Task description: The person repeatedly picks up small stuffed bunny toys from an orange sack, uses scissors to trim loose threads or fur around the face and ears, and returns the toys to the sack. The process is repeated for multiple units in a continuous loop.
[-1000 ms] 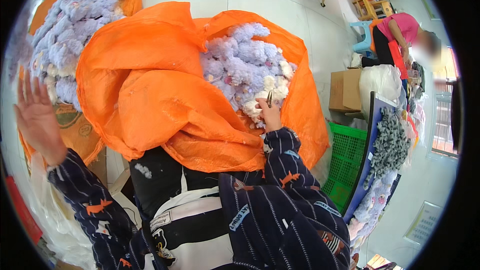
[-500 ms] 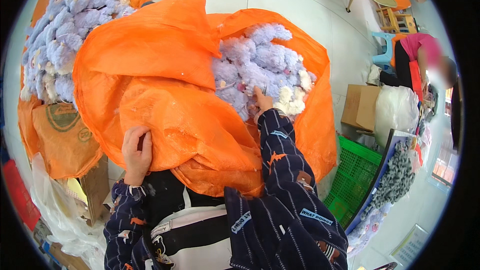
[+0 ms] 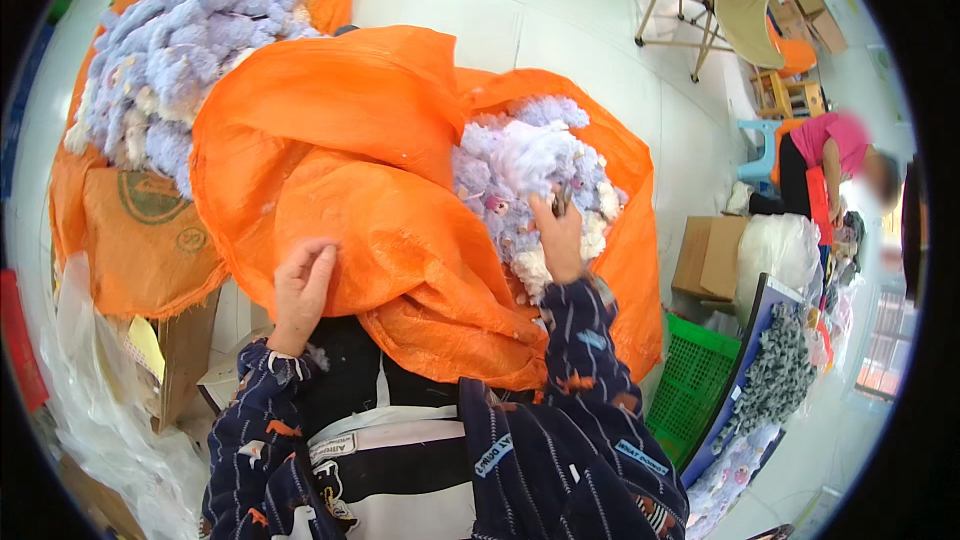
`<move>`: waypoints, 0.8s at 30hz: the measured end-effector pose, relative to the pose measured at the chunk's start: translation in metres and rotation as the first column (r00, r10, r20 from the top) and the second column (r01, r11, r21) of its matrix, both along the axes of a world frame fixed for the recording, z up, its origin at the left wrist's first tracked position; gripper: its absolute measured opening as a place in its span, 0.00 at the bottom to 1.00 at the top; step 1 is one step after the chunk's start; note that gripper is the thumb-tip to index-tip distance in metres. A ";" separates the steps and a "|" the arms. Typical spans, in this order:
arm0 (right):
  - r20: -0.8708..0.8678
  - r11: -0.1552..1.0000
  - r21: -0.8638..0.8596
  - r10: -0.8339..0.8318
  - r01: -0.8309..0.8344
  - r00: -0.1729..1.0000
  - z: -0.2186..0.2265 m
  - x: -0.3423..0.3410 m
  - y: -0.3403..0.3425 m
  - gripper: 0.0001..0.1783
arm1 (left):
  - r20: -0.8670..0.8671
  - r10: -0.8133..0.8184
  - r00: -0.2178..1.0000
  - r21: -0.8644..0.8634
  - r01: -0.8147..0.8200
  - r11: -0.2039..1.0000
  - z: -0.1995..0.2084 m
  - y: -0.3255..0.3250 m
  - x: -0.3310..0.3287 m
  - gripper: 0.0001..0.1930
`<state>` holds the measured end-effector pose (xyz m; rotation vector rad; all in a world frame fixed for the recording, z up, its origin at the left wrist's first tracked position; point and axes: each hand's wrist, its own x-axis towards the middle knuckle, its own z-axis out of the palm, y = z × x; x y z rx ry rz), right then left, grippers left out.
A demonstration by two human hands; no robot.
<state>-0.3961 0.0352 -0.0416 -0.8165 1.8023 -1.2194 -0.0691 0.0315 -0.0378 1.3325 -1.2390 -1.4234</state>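
Above the open orange sack (image 3: 640, 270), my right hand (image 3: 560, 245) is closed round small dark metal snips (image 3: 562, 200). Under and around its fingers lie pale purple plush toys (image 3: 505, 165) with white fluffy parts, heaped in the sack's mouth. Against the loose orange cloth (image 3: 420, 250) rests my left hand (image 3: 301, 285), its fingers curled together and slightly blurred. Whether cloth or something tiny is pinched there is hidden. A tuft of lint hangs by that wrist.
At the far left, another orange sack (image 3: 90, 230) carries a big pile of purple plush toys (image 3: 190, 50). On the right stand a green plastic crate (image 3: 690, 380), a cardboard box (image 3: 705, 258) and a folding chair (image 3: 740, 0). A person in pink (image 3: 838, 140) bends over farther right.
My right hand has shifted right and slightly down over the plush toys, and the snips show more plainly. My left hand remains by the orange cloth. The whole view has shifted a little.
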 end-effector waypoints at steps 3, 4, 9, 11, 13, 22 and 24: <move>-0.278 0.852 -0.086 0.477 -0.516 0.834 0.059 0.030 0.034 0.16 | -0.440 -0.081 0.894 0.282 0.224 0.933 0.032 0.015 -0.004 0.15; -0.454 0.724 -0.101 0.576 -0.682 0.679 0.074 0.042 0.042 0.17 | -0.576 -0.113 0.810 0.329 0.357 0.874 0.040 0.017 -0.006 0.18; -0.700 0.315 0.150 0.703 -0.937 0.124 0.113 0.106 0.078 0.13 | -0.717 -0.111 0.689 0.405 0.540 0.738 0.033 0.037 0.003 0.23; -0.690 0.258 0.203 0.722 -0.945 0.049 0.111 0.116 0.087 0.13 | -0.712 -0.173 0.680 0.356 0.563 0.746 0.031 0.049 0.006 0.24; -0.725 0.247 0.178 0.688 -0.953 0.043 0.104 0.121 0.097 0.13 | -0.737 -0.149 0.660 0.344 0.556 0.757 0.032 0.062 0.008 0.24; -0.764 0.555 0.051 0.557 -0.830 0.326 0.094 0.125 0.128 0.11 | -0.804 -0.011 0.594 0.336 0.470 0.816 0.016 0.091 -0.011 0.25; -0.700 0.723 0.041 0.513 -0.690 0.497 0.083 0.125 0.138 0.12 | -0.794 -0.039 0.607 0.321 0.471 0.822 0.015 0.093 -0.014 0.26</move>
